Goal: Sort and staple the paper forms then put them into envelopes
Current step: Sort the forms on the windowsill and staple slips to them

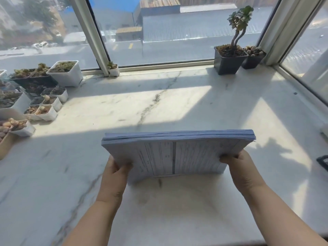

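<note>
1. we hold a thick stack of paper forms (pixel 177 153) between our two hands, low in the middle of the view, above the near part of the marble desk (pixel 159 103).
2. our left hand (pixel 115 173) has its grip closed on the stack's left edge; the thumb lies on the printed face turned toward us, and the other fingers are hidden behind the sheets.
3. our right hand (pixel 241 167) grips the right edge the same way, thumb on the near face, fingers out of sight behind.
4. the stack stands on its long edge and leans away from us, so we see both the printed top sheet and the layered upper edge; its lower edge is at or just above the desk, and we cannot tell whether it touches.
5. the forms sit squarely between the two grips, one hand at each lower corner.
6. at the far left of the desk there is a cluster of small plant pots (pixel 53 102).
7. at the far right, by the window, a dark pot with a tall succulent (pixel 229 59) stands beside a smaller dark pot (pixel 253 57).
</note>
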{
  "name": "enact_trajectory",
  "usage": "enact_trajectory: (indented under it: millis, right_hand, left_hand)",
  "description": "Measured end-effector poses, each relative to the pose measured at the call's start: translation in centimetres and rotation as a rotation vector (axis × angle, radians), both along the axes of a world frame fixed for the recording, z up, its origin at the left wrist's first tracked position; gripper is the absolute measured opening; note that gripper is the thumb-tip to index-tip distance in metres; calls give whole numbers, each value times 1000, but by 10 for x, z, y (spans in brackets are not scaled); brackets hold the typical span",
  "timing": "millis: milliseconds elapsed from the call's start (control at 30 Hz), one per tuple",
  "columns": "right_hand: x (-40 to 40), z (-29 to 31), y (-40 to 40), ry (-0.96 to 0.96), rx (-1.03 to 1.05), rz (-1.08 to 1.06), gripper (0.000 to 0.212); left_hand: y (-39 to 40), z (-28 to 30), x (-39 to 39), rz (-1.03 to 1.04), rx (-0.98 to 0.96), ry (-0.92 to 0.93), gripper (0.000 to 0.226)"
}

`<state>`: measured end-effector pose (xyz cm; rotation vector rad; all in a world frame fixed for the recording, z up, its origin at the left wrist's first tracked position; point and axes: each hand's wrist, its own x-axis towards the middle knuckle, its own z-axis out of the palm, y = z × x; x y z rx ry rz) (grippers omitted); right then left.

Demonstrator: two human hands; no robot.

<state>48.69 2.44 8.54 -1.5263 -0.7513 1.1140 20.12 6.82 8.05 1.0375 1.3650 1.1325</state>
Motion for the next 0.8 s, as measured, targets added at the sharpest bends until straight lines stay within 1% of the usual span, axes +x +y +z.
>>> enact_trajectory:
  millis: [33, 67, 133, 200, 233, 367, 400, 500, 600, 667, 733, 800]
  right_hand:
    - [-2, 0, 1, -21, 0, -21, 33]
    - [-4, 2, 2, -37, 9, -42, 32]
    - [-6, 7, 3, -22, 44, -82, 32]
    - [-4, 9, 2, -18, 62, -102, 31]
    - [-5, 9, 1, -39, 48, -92, 29]
    - [-12, -3, -6, -82, -37, -51, 19]
    - [-13, -6, -6, -81, -43, -44, 19]
    - [-11, -15, -6, -62, -67, 3, 35]
    - [-4, -21, -8, -46, -66, 36, 29]
    - [-1, -21, -12, -50, -50, 19, 24]
    - [1, -20, -17, -92, -66, -20, 19]
    - [2, -22, -23, -166, -129, -54, 19]
  left_hand:
    - [1, 1, 2, 28, 7, 4, 28]
    - [1, 4, 5, 57, 23, 9, 22]
    - [1, 9, 6, 96, 76, -8, 24]
    - [0, 11, 1, 95, 113, -8, 37]
    - [-1, 9, -1, 91, 104, 1, 39]
    - [-9, -4, -4, 62, 23, 21, 18]
    - [-9, -5, -4, 54, 10, 28, 16]
    - [-6, -14, -8, -15, -45, 76, 34]
    - [-2, -15, -16, -107, -60, 180, 41]
    - [-3, -11, -20, -123, -84, 236, 40]
    - [-5, -9, -21, -125, -106, 267, 35]
    - [-9, -11, -22, -146, -163, 303, 39]
